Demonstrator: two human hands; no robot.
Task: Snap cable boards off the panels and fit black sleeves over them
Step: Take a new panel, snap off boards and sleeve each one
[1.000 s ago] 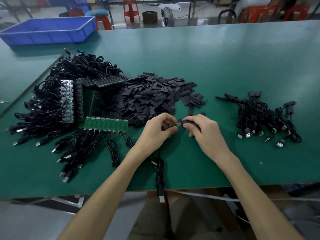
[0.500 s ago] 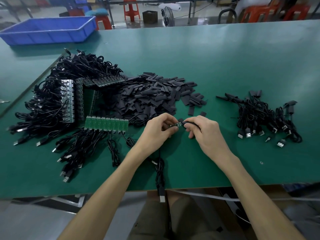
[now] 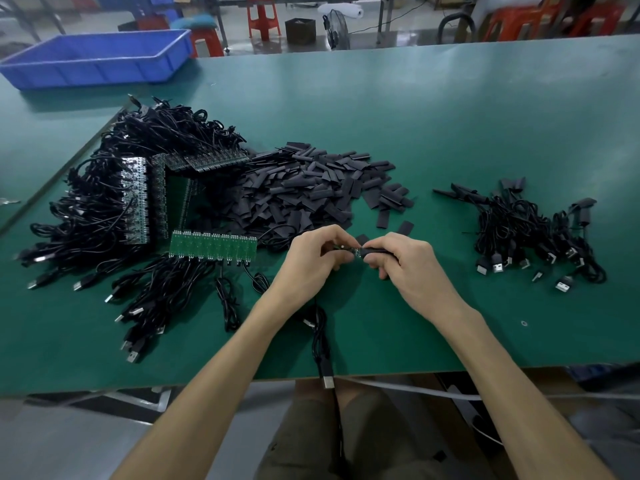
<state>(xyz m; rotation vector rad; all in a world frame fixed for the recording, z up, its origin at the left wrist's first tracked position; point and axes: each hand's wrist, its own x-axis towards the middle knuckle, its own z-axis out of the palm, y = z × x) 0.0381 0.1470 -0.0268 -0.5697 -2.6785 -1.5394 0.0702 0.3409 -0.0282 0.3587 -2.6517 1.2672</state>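
The left hand (image 3: 311, 261) pinches a small cable board (image 3: 348, 249) between thumb and curled fingers. The board is a narrow green sliver with a pale glint on its top face, and only a short length of it shows beyond the fingertips. Meeting it from the right, the right hand (image 3: 408, 265) pinches a black sleeve (image 3: 375, 251), a flat matte tube whose open mouth sits at the board's free end; how far it overlaps the board cannot be told. Both are held just above the green table (image 3: 450, 116). The board's thin black cable (image 3: 320, 336) drops from under the left palm toward the person, kinks into a loop, and ends in a USB plug (image 3: 327, 379) with a silver tip at the table's near edge. Just left of the grip lies a green panel (image 3: 213, 247) of boards in a row, with cables trailing from it. Beyond the grip is a heap of loose sleeves (image 3: 304, 188), flat black strips lying every way. Well to the right lies a pile of sleeved cables (image 3: 533, 237).
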